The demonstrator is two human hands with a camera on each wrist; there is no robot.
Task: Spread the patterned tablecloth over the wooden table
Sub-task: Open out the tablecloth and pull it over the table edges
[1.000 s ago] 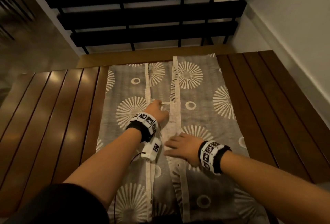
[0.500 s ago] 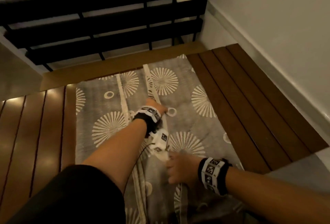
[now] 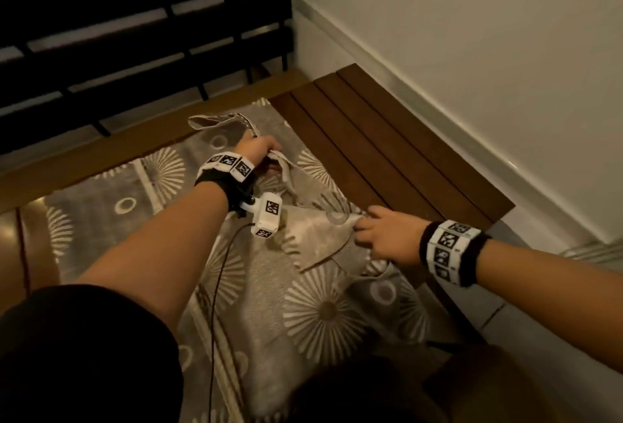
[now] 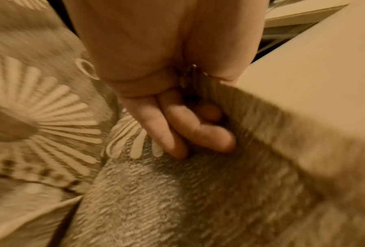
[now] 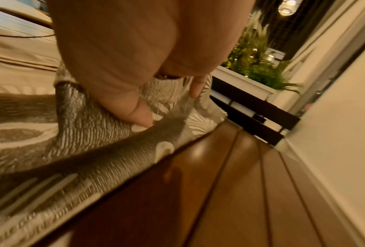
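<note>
Two hands are at work on a grey patterned tablecloth point(image 3: 323, 314) printed with pale sunbursts and rings, which lies part-folded down the middle of a dark slatted wooden worktop point(image 3: 381, 159). The left hand point(image 3: 258, 149), reaching towards the far edge, has its fingers curled round a lifted flap of the cloth, so that a loose corner stands up beyond it. The right hand point(image 3: 387, 237), nearer the worktop's right edge, pinches another raised fold between thumb and fingertips; the right wrist view shows the thumb pressed into the fabric just beside bare slats. Between the two hands the cloth is bunched and rumpled, its paler underside showing. Bare wood is visible along the right side, next to a white wall point(image 3: 472, 51), and at the left edge too. The step in hand looks like opening the folded right half. The next move probably calls for both hands to draw that flap outward together towards the right edge, keeping it taut so it lands flat.
</note>
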